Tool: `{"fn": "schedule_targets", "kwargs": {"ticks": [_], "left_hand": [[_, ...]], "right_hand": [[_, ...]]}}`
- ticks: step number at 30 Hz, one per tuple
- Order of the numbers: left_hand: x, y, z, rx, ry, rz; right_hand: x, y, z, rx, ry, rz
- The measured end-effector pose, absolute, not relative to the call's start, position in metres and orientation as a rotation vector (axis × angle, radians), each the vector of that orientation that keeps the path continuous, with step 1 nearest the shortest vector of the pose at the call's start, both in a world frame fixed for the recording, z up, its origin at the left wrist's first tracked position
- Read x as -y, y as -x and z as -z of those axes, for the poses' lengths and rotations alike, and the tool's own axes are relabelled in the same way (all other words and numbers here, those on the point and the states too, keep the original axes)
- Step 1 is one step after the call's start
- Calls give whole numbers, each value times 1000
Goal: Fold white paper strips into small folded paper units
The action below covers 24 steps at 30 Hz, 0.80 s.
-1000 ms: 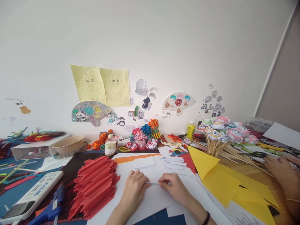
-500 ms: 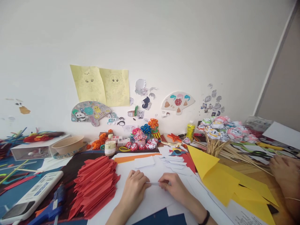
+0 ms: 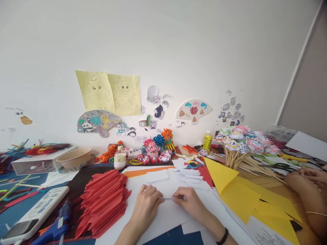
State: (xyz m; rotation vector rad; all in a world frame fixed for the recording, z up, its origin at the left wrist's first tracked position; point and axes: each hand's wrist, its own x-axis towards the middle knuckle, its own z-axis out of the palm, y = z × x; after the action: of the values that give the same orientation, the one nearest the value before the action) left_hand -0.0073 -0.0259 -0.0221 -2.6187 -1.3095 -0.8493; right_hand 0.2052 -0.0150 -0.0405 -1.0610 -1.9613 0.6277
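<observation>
My left hand (image 3: 145,205) and my right hand (image 3: 188,202) rest on a white sheet (image 3: 163,217) near the table's front edge. Between their fingertips they pinch a small folded strip of white paper (image 3: 166,198). Just left of my left hand lies a heap of folded red paper pieces (image 3: 104,199). Small white paper slips (image 3: 187,177) lie in a loose pile just beyond my right hand. A black band circles my right wrist.
Yellow sheets (image 3: 245,195) lie to the right, with paper flowers on sticks (image 3: 242,143) behind them. Another person's hands (image 3: 305,180) work at the far right. A blue glue gun (image 3: 57,223) and white remote (image 3: 38,211) lie at left, a bowl (image 3: 74,157) and bottles (image 3: 120,158) behind.
My hands have hardly moved on the paper strip. The other person's hands at the far right have shifted and come closer together.
</observation>
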Motion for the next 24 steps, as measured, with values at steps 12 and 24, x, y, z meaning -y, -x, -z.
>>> {"fn": "schedule_targets", "kwargs": {"ticks": [12,24], "left_hand": [[27,8,22,1301,2626,841],[28,8,20,1290,2594,878]], "right_hand": [[13,-206,41,1980,1062,-604],[17,-206,37,1997,1051,-596]]}}
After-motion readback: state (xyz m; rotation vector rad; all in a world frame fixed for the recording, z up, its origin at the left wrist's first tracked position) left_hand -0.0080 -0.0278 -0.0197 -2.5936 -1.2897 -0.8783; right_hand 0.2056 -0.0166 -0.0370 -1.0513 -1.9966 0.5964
